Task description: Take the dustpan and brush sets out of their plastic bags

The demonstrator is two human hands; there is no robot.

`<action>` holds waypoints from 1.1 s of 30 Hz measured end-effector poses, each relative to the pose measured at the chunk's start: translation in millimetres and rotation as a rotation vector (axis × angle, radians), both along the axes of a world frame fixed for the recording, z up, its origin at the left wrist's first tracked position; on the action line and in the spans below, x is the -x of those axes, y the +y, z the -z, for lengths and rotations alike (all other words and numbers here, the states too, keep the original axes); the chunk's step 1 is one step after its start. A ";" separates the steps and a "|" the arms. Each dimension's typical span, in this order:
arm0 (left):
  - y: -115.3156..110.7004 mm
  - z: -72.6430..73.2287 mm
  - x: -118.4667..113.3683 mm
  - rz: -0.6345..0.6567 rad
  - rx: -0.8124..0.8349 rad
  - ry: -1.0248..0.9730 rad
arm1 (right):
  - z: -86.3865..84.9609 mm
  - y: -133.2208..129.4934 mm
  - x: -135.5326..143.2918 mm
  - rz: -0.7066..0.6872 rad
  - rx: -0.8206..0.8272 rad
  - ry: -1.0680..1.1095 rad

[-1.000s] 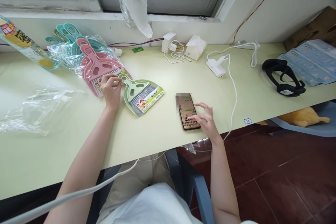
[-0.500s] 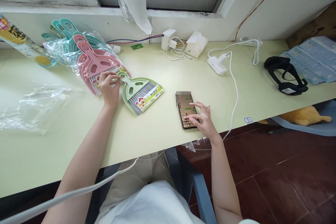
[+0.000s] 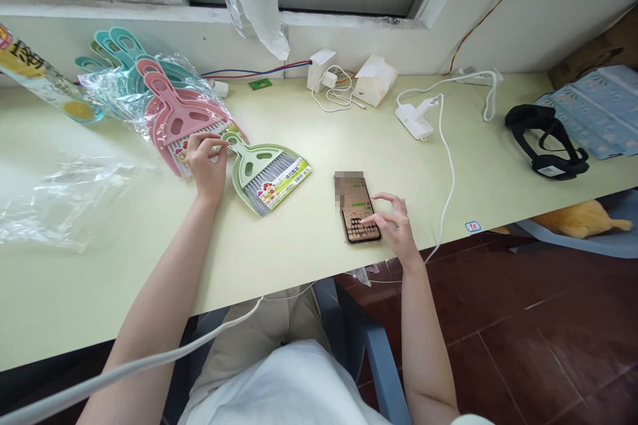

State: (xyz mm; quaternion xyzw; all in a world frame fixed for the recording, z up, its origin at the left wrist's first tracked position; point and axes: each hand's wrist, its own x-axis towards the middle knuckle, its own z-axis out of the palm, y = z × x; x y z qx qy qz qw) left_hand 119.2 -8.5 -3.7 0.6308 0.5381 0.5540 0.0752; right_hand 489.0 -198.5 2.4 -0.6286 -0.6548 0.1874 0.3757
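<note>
My left hand (image 3: pixel 207 163) pinches the handle end of a green dustpan and brush set (image 3: pixel 266 176), which lies on the pale green table (image 3: pixel 279 249). Just left of it are pink dustpan sets (image 3: pixel 187 113) and teal ones (image 3: pixel 127 46), partly in clear plastic. My right hand (image 3: pixel 396 226) is over the lower right side of a phone (image 3: pixel 359 209), fingers apart and holding nothing. The phone lies flat, its screen lit with a chat and a keyboard; part of the screen is blurred out.
Crumpled clear plastic (image 3: pixel 64 202) lies at the left, below a patterned tube (image 3: pixel 44 76). Along the wall are a white adapter (image 3: pixel 321 68) and a folded paper packet (image 3: pixel 375 80). A power strip (image 3: pixel 415 121) with a cable and a black headset (image 3: pixel 545 143) are on the right.
My right hand has shifted slightly right, its fingers now nearer the phone's right edge and keyboard. My left hand keeps its pinch on the green set. The view has moved a little.
</note>
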 end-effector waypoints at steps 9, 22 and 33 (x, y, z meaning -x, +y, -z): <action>-4.1 -6.7 -3.3 0.004 0.055 -0.026 | 12.5 -0.9 -8.0 0.227 -0.004 0.084; -2.4 -2.3 -2.8 0.022 -0.014 -0.010 | -1.0 1.4 1.1 -0.073 0.028 -0.032; 0.8 1.9 0.8 0.030 -0.022 0.005 | 0.9 1.7 0.1 -0.093 0.030 -0.096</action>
